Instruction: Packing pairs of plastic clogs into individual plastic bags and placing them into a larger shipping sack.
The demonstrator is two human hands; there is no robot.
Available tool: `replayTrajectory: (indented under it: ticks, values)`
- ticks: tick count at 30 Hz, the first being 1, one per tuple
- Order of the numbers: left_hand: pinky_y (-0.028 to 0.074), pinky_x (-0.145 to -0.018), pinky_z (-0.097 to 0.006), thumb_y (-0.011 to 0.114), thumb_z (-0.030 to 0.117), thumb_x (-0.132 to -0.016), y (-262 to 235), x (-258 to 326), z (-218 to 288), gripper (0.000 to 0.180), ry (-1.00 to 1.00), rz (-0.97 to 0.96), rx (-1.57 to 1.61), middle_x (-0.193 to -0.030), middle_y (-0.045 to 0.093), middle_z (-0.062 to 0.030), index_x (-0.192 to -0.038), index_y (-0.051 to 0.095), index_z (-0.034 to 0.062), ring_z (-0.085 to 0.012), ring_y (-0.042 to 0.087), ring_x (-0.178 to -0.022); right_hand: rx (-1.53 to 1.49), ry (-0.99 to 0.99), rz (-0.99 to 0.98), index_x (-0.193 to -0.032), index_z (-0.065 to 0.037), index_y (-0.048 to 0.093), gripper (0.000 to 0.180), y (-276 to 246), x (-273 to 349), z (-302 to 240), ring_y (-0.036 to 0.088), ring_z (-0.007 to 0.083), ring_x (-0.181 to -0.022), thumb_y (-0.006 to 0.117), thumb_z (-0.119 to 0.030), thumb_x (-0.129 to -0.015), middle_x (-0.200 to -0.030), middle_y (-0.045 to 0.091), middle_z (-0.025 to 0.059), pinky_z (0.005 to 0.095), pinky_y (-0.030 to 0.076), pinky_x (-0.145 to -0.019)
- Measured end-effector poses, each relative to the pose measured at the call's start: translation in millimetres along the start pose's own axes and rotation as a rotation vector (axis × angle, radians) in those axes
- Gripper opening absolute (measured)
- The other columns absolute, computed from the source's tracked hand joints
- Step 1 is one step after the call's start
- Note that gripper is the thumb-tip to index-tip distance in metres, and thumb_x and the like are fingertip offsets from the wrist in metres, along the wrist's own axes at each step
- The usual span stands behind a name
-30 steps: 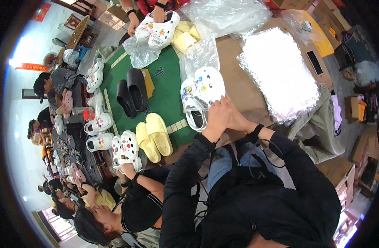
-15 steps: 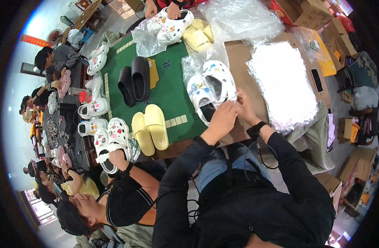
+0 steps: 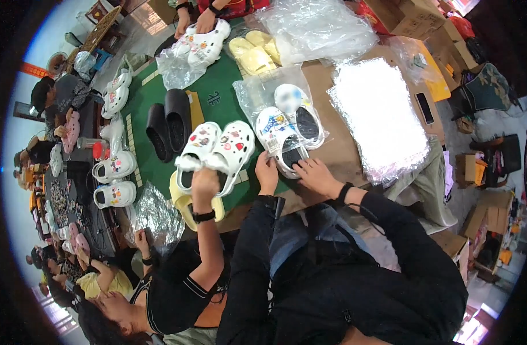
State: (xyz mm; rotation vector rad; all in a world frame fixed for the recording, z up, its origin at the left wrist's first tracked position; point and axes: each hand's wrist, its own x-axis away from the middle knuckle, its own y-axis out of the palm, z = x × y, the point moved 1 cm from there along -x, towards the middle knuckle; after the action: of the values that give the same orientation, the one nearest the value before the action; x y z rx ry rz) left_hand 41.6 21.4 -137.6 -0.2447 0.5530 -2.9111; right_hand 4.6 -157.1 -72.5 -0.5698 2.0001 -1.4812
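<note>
A pair of white clogs (image 3: 269,125) with colourful charms lies in front of me, inside a clear plastic bag (image 3: 247,92). Its open end faces me. My left hand (image 3: 267,174) has its fingers bent at the heel of the left clog, gripping the bag's edge. To the right of that heel, my right hand (image 3: 320,177) curls its fingers at the bag's mouth. Just left of my hands, a co-worker's hand (image 3: 205,185) holds another pair of white charm-covered clogs (image 3: 232,146) over pale yellow slides (image 3: 186,201), partly hiding them.
Black slides (image 3: 177,121) rest on the green table mat (image 3: 217,86). Stacked shiny clear bags (image 3: 384,121) lie at right, beside a phone (image 3: 424,108). Another person's hands (image 3: 195,23) hold white clogs (image 3: 203,45) at the far side. Yellow slides (image 3: 256,54) lie nearby.
My hands have moved apart, the left one to the left of the clogs' heels. The co-worker has brought the charm-covered clogs rightward onto the table, leaving crumpled clear plastic at left. The view has shifted slightly.
</note>
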Motion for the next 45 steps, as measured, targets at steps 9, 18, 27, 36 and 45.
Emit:
replayTrajectory:
  ticks: [9, 18, 27, 36, 45]
  values:
    - [0.045, -0.065, -0.041, 0.050, 0.003, -0.080, -10, -3, 38, 0.009, 0.430, -0.068, -0.452, -0.080, 0.056, -0.0176, -0.088, 0.050, 0.0013, -0.0352, 0.055, -0.077, -0.165, 0.133, 0.192, -0.089, -0.005, 0.050, 0.028, -15, -22, 13, 0.051, 0.0283, -0.088, 0.063, -0.016, -0.067, -0.086, 0.052, 0.0113, 0.0380, 0.036, -0.077]
    - [0.046, -0.064, -0.043, 0.051, 0.003, -0.079, -8, 5, 66, 0.010, 0.604, -0.145, -0.439, -0.079, 0.056, -0.0194, -0.088, 0.050, -0.0008, -0.0358, 0.056, -0.074, -0.006, 0.208, 0.281, -0.097, -0.004, 0.054, 0.036, -31, -49, 36, 0.046, 0.0245, -0.104, 0.067, -0.019, -0.068, -0.101, 0.053, 0.0078, 0.0421, 0.031, -0.093]
    - [0.043, -0.059, -0.046, 0.052, 0.003, -0.080, -11, 7, 53, 0.006, 0.325, -0.111, -0.389, -0.073, 0.058, -0.0200, -0.085, 0.049, 0.0019, -0.0395, 0.057, -0.070, -0.195, 0.175, 0.313, -0.103, -0.005, 0.054, 0.035, -19, -5, 61, 0.050, 0.0293, -0.099, 0.064, -0.025, -0.075, -0.105, 0.055, 0.0103, 0.0401, 0.040, -0.082]
    - [0.046, -0.060, -0.049, 0.050, 0.023, -0.084, -3, 4, 46, 0.019, 0.134, -0.188, -0.791, -0.074, 0.061, -0.0205, -0.084, 0.051, 0.0035, -0.0384, 0.060, -0.069, -0.171, 0.735, -0.092, -0.105, 0.000, 0.054, 0.031, 9, 8, 136, 0.053, 0.0409, -0.091, 0.056, -0.010, -0.076, -0.102, 0.055, 0.0230, 0.0444, 0.044, -0.078]
    - [0.045, -0.070, -0.050, 0.043, 0.025, -0.085, -63, -21, 86, 0.031, 0.148, -0.047, -0.702, -0.081, 0.062, -0.0227, -0.081, 0.059, -0.0008, -0.0408, 0.059, -0.076, -0.426, 0.795, 0.230, -0.077, -0.001, 0.059, 0.025, -95, -47, 125, 0.058, 0.0368, -0.076, 0.050, -0.025, -0.081, -0.078, 0.060, 0.0211, 0.0427, 0.045, -0.065]
